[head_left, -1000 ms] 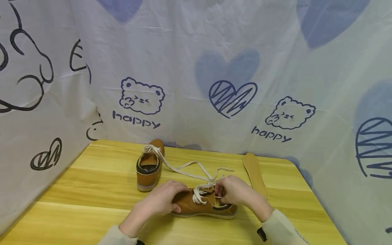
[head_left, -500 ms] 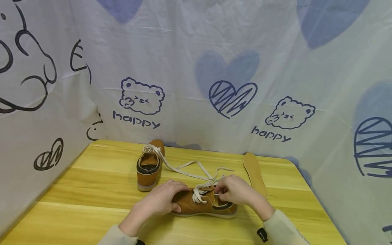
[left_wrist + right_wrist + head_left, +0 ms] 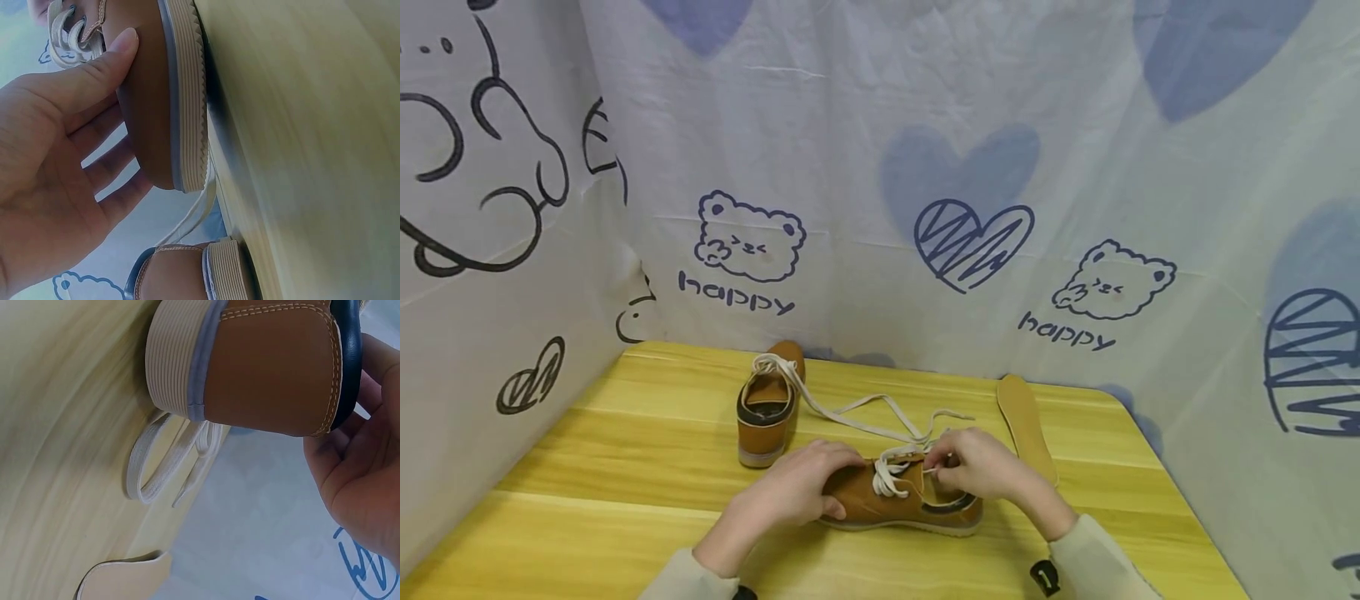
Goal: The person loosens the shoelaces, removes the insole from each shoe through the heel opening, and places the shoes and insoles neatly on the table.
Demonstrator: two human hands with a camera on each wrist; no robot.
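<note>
A brown lace-up shoe lies sideways across the table, its toe to the left and its dark-collared heel to the right. My left hand holds the toe, thumb on the near side and fingers round the far side. At the shoe's opening my right hand pinches a white shoelace, of which a short piece shows by the fingertips. Loops of the lacing hang over the near side. In the right wrist view the heel hides most of the right fingertips.
A second brown shoe stands behind to the left, toe toward the back. Its long white lace trails right across the table behind the held shoe. A tan insole lies at the right. A printed cloth hangs behind the table.
My right fingers have lifted slightly at the shoe's opening, with the short piece of lace rising with them. My left hand keeps its hold on the toe. The head view has turned slightly left.
</note>
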